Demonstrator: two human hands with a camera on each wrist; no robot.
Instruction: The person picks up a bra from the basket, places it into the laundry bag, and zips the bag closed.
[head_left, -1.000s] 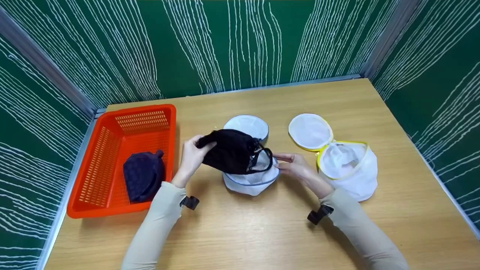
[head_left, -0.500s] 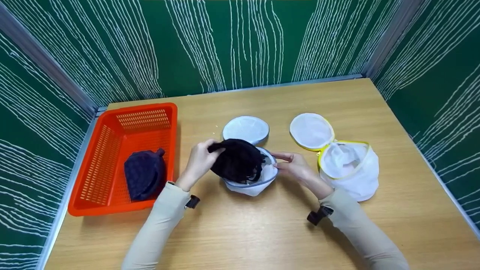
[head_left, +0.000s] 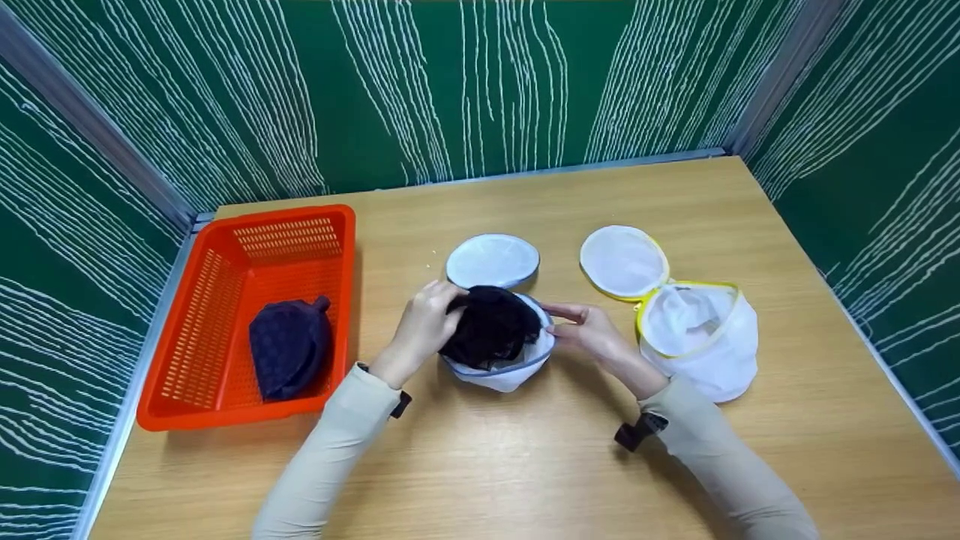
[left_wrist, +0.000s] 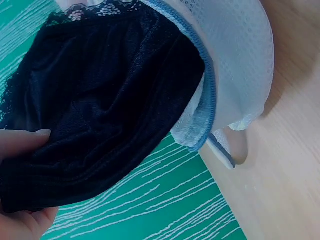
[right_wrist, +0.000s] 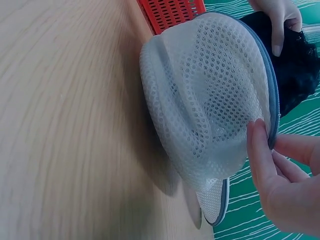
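Note:
My left hand [head_left: 427,321] pinches a black lace-trimmed bra [head_left: 491,326], folded into a cup shape. Its lower part is inside the mouth of a white mesh laundry bag [head_left: 504,381] with a grey-blue zipper edge. In the left wrist view, the smooth black fabric [left_wrist: 105,100] lies between thumb and fingers, with lace along its borders. At the right side of that bag, my right hand [head_left: 592,335] pinches the rim between thumb and fingers. The bag's round lid [head_left: 493,260] stands folded back behind. The bag's bottom inside is hidden by the bra.
On the left stands an orange plastic basket [head_left: 217,416] holding a dark purple folded bra [head_left: 289,349]. To the right lies a second white mesh laundry bag [head_left: 724,367] with a yellow zipper, its round lid [head_left: 624,261] open. Green walls [head_left: 517,82] enclose the table [head_left: 495,480].
My left hand has moved right and slightly down, lowering the bra into the bag's mouth. Its dangling black straps have gone out of sight. The right hand keeps its hold on the rim.

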